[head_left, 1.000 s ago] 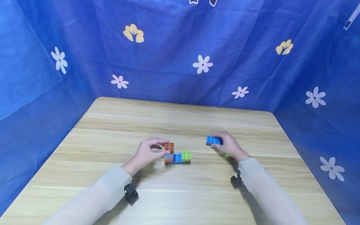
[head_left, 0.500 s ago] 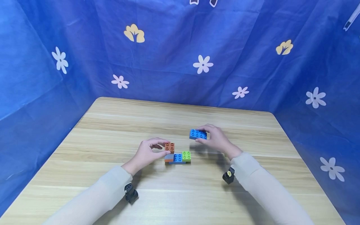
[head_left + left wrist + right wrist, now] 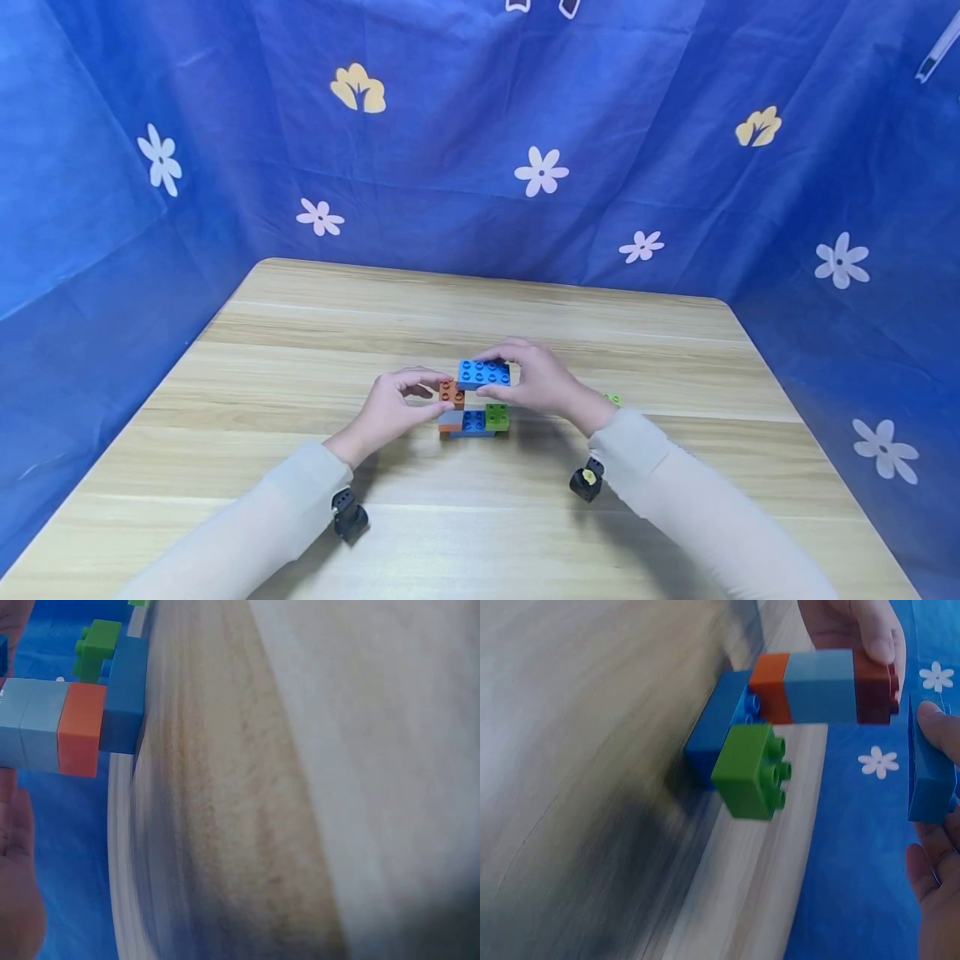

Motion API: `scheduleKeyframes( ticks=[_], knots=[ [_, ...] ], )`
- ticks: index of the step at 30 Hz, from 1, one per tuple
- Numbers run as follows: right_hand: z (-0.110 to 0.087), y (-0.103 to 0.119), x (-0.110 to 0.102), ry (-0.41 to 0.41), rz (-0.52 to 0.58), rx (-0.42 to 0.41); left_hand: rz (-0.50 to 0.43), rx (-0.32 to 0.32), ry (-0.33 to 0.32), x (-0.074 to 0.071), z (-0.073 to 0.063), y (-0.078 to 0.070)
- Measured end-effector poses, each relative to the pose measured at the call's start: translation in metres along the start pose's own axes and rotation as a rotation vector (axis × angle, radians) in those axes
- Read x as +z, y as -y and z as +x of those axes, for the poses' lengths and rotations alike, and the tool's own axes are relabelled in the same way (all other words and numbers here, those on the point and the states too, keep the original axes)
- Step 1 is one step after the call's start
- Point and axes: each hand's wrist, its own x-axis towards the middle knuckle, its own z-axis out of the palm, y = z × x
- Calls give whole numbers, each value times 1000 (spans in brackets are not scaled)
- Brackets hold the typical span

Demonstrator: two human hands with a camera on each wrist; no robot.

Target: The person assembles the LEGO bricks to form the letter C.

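Observation:
A blue eight-stud building brick (image 3: 480, 375) is pinched between thumb and fingers of my right hand (image 3: 538, 379), raised above the assembly. My left hand (image 3: 390, 410) pinches the reddish-brown brick (image 3: 452, 395) crowning the assembly's left column. Under that brick come light-blue bricks (image 3: 819, 686), then an orange brick (image 3: 769, 688). This column stands on one end of a lower blue brick (image 3: 474, 422) lying on the table. A green brick (image 3: 744, 769) sits at its other end, with bare studs between the two. In the right wrist view a gap separates the held blue brick from the column.
A loose lime-green brick (image 3: 612, 399) lies on the wooden table (image 3: 480, 517), partly behind my right forearm. Blue curtains (image 3: 450, 150) with flower prints surround the table at the back and both sides. Each wrist carries a small black camera (image 3: 349, 517).
My right hand has carried the blue brick leftward from the right side of the table to above the assembly. The left hand keeps its hold on the reddish-brown brick, unmoved.

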Motion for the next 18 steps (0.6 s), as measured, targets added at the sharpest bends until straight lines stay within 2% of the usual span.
scheduleKeyframes(
  ticks=[10, 18],
  knots=[
    [4, 8, 2, 58, -1, -21, -4, 7, 3, 0, 0, 1],
    [5, 11, 1, 90, -27, 7, -2, 16, 4, 0, 0, 1]
  ],
)
